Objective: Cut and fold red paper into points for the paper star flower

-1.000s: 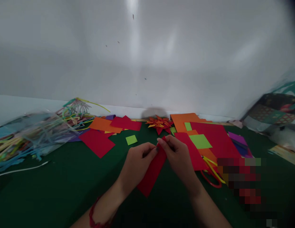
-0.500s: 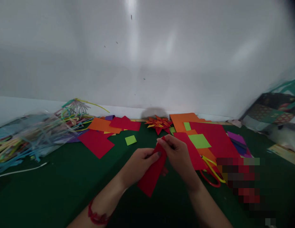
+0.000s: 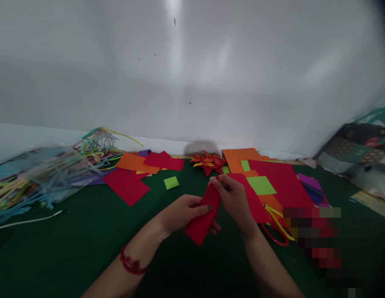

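Observation:
A narrow strip of folded red paper (image 3: 202,227) is held at a slant above the green tabletop. My left hand (image 3: 184,212) grips it around the middle, thumb on top and fingers behind. At its upper end, my right hand (image 3: 232,194) pinches the edge between thumb and forefinger. Just beyond the hands sits a pointed red and orange folded-paper star (image 3: 207,161). A small lime-green paper square (image 3: 171,183) lies left of it. Yellow and red scissor handles (image 3: 277,227) lie to the right, their blades hidden.
Red, orange and green paper sheets (image 3: 285,182) overlap at the right. More red paper (image 3: 127,187) lies left. Pipe cleaners in a clear plastic bag (image 3: 56,178) fill the far left. A white wall (image 3: 192,74) stands behind the table; a patterned bag (image 3: 356,142) is far right.
The red paper strip has risen slightly and shifted a little right, with both hands still on it. More of my left fingers shows behind the strip.

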`<state>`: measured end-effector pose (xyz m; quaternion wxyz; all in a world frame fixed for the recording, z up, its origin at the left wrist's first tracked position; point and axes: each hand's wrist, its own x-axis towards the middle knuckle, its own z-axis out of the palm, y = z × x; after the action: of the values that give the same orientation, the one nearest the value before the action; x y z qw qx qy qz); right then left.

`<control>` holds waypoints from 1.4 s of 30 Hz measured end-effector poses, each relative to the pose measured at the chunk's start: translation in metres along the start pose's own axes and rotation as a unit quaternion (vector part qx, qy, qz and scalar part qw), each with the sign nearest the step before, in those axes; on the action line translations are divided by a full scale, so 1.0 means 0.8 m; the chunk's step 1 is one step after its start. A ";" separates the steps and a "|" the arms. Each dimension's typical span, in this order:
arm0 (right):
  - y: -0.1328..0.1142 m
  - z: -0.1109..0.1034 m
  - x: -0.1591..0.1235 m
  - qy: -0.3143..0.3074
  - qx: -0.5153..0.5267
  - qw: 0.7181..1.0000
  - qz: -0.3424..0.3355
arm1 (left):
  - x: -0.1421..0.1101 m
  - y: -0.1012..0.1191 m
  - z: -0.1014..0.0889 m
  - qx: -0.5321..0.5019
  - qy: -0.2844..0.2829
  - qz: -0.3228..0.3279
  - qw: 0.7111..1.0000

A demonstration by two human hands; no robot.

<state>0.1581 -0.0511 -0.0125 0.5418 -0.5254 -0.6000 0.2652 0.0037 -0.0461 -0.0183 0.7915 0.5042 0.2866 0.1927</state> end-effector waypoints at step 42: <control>0.030 -0.024 0.014 0.079 0.143 0.986 0.041 | 0.002 -0.004 0.017 0.095 0.056 0.006 0.994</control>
<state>0.1860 -0.0380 -0.0247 0.6460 -0.4862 -0.4888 0.3278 0.0136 -0.0559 -0.0169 0.7215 0.5674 0.3444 0.1974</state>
